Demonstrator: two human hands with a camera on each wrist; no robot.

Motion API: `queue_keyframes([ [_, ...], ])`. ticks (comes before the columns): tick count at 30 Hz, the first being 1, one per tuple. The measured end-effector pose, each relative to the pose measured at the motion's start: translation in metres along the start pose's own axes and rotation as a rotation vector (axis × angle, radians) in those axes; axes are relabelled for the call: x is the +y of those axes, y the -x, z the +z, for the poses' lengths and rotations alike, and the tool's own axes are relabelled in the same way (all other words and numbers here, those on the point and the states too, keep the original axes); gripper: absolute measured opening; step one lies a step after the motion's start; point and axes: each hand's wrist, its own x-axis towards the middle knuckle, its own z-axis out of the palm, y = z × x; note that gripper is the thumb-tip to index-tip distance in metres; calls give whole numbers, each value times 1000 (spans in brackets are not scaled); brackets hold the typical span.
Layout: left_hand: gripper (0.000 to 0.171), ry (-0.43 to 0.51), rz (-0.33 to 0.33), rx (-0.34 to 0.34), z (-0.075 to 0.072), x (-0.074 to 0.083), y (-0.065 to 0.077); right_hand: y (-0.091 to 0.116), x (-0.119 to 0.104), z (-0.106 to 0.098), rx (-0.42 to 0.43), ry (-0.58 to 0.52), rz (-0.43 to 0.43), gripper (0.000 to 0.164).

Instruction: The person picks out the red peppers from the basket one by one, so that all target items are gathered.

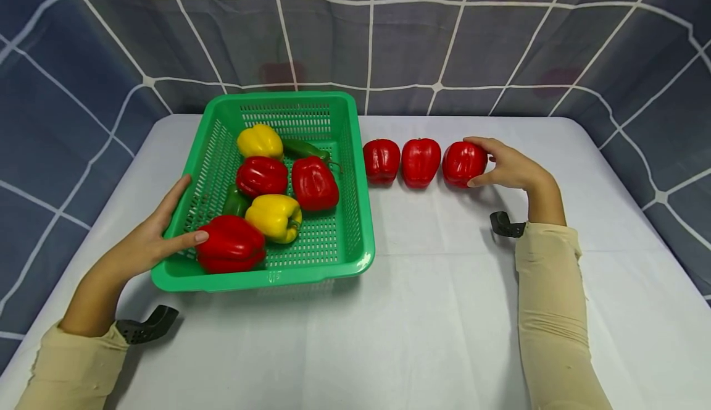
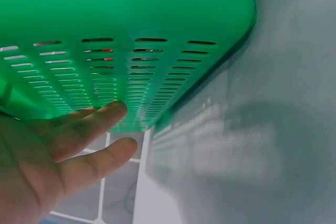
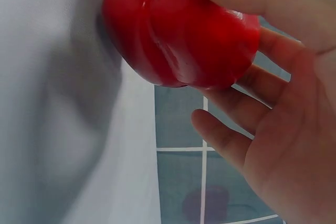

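My right hand (image 1: 508, 163) holds a red bell pepper (image 1: 464, 164) between thumb and fingers, at the right end of a row of red peppers. Left of it are a second red pepper (image 1: 420, 162) and a third (image 1: 381, 161) by the basket. A green plastic basket (image 1: 363, 225) has its left rim gripped by my left hand (image 1: 152, 237), thumb over the rim and fingers outside. The thumb tip reaches a red pepper (image 1: 231, 243) inside. In the right wrist view, the held pepper (image 3: 178, 35) fills the grasp.
Inside the basket are two yellow bell peppers (image 1: 260, 142), two more red peppers (image 1: 315, 183), a long green pepper (image 1: 304, 149) and a partly hidden green one (image 1: 237, 201). A white cloth (image 1: 422, 323) covers the table. Grey gridded fabric (image 1: 411, 39) hangs behind and at the sides.
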Motion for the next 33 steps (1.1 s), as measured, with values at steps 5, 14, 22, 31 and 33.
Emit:
queue_keyframes([
  [5,91,-7,0,2,0,-1,1,-2,1,1,-5,4,1,87],
  [14,92,-32,-1,2,-1,-1,0,-6,1,4,-15,16,20,87],
  [22,92,-26,-3,4,-1,0,1,-7,-1,5,-45,2,0,87],
  [31,92,-27,-4,5,0,-2,1,-8,-1,6,-54,-4,9,87],
  [33,92,-23,1,5,0,-2,1,-8,-1,6,-54,-6,16,88],
])
